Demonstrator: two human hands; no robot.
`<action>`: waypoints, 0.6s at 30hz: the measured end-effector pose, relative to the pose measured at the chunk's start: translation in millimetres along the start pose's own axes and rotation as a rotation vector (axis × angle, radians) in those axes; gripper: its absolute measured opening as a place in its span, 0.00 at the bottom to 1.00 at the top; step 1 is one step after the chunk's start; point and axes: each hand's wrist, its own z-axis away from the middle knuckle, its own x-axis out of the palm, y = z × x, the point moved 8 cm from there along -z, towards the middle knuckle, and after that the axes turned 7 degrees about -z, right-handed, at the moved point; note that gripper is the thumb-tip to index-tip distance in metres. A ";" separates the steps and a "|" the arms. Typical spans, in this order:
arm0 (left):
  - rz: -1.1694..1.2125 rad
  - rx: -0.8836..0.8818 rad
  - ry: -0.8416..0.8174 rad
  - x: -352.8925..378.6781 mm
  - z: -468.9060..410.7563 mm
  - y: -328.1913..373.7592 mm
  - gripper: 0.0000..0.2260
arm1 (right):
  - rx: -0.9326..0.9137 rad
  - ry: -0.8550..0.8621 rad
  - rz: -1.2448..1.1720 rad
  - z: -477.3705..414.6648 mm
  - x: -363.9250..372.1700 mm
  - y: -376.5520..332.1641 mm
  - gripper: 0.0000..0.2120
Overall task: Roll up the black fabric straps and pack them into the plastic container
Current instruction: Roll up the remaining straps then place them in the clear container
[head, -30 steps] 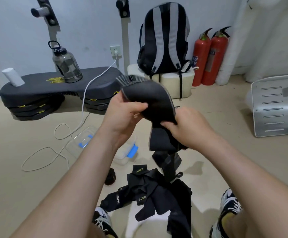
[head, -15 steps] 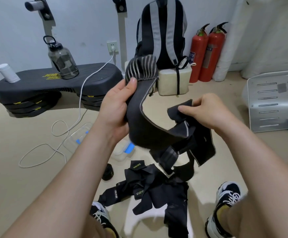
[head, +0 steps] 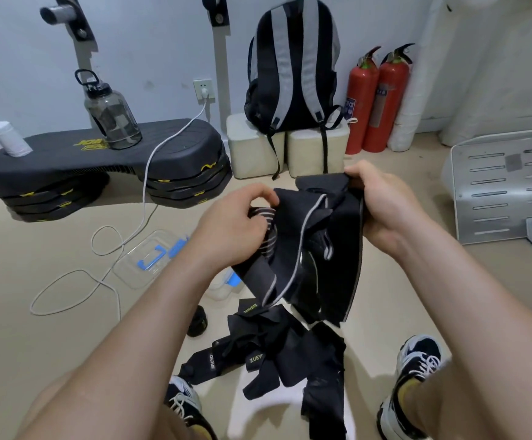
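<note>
A bare indoor workout room. A black plastic aerobic step platform with yellow markings (head: 99, 160) lies on the beige floor (head: 20, 344) against a pale wall, and a smoky clear plastic water jug (head: 112, 122) stands on it. Right of the platform stand a black-and-grey backpack (head: 293, 65) and, further right, two red fire extinguishers (head: 375, 100).

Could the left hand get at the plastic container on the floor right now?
Probably, once freed: the left hand grips the black strap together with the right hand. The plastic container sits on the floor just beneath it, nothing visibly between.
</note>
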 end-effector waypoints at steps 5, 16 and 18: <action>-0.101 0.032 0.028 -2.2 4.2 14.0 0.11 | -0.092 -0.068 0.024 5.0 15.5 1.4 0.10; -0.524 0.250 -0.329 11.6 17.2 38.8 0.13 | -0.312 0.124 0.375 -3.8 12.3 12.0 0.15; -0.514 0.275 -0.421 13.2 27.3 35.3 0.14 | -0.288 0.221 0.349 -12.6 -1.7 7.6 0.14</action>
